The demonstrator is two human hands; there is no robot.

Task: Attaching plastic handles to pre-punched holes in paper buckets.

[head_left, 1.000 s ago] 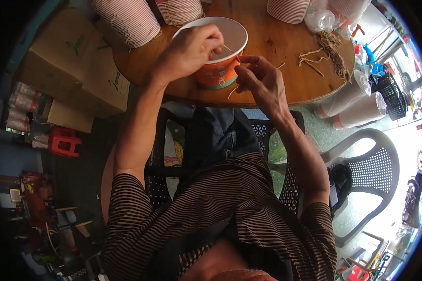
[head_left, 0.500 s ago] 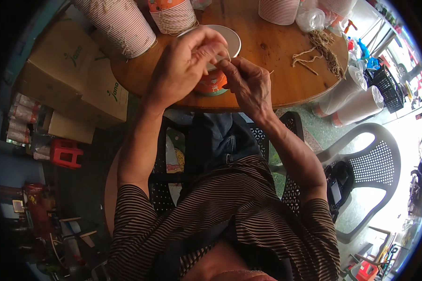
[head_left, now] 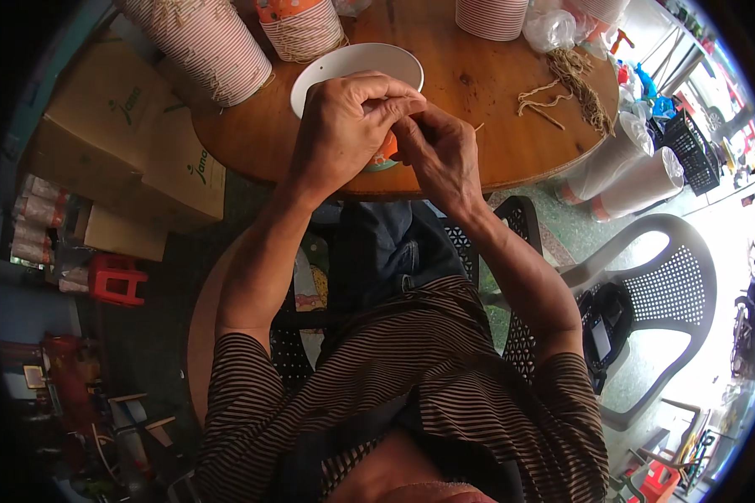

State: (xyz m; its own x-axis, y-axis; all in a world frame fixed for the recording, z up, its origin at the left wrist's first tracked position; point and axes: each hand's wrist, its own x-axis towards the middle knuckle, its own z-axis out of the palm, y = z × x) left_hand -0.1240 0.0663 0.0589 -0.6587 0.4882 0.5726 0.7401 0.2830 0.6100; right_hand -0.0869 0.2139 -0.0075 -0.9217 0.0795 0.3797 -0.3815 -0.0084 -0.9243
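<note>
A round paper bucket (head_left: 331, 69), white inside and orange with green low on its outside, stands near the table's front edge. In front of its near side, my left hand (head_left: 335, 138) is closed, thumb and forefinger pinched together. My right hand (head_left: 445, 159) meets it there, its fingers also pinched, the fingertips of both touching or nearly so. Between them the thin twine is mostly hidden; a short pale end (head_left: 479, 127) shows just past my right hand's knuckles. My hands cover much of the bucket's near wall.
On the wooden table (head_left: 478, 92) a bundle of loose twine (head_left: 575, 80) lies at right. Nested bucket stacks (head_left: 205, 54) with twine stand back left, another stack (head_left: 491, 17) at the back. Cardboard boxes (head_left: 101, 117) are at left, a grey plastic chair (head_left: 667, 289) at right.
My left hand has come down, its fingers closing from a looser curl into a pinch against my right hand's fingertips. More of the bucket's white inside shows, with its rim tilted and farther left.
</note>
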